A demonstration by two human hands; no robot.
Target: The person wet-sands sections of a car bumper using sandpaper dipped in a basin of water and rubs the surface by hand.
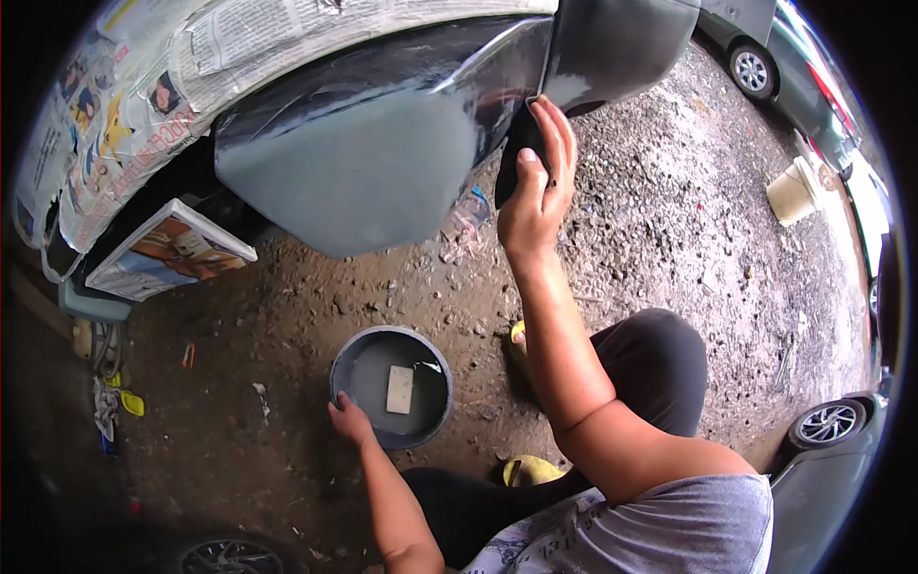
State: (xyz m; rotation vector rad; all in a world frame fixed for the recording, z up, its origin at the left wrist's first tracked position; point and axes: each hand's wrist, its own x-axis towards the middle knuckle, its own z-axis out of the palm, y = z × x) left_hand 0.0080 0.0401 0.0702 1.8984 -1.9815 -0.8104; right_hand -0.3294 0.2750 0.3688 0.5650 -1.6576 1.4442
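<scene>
My left hand (351, 421) grips the near left rim of a round dark basin (439, 426), thumb over the edge. The basin stands on the ground with cloudy grey water, and a pale rectangular block (400, 389) lies in it. My right hand (540, 191) is raised at the car's body, its fingers stretched out and thumb apart. Its fingertips are by the seam between a grey-primed panel (354, 163) and a dark grey body part (617, 48). Something black lies behind the fingers; I cannot tell whether it belongs to the car. The panel's upper part looks dark and glossy.
Newspaper (268, 38) covers the car above the panel. A picture-printed board (172, 253) leans at the left. A clear plastic bottle (469, 210) lies under the panel. A white bucket (794, 191) stands on the gravel at right, near parked cars (813, 91).
</scene>
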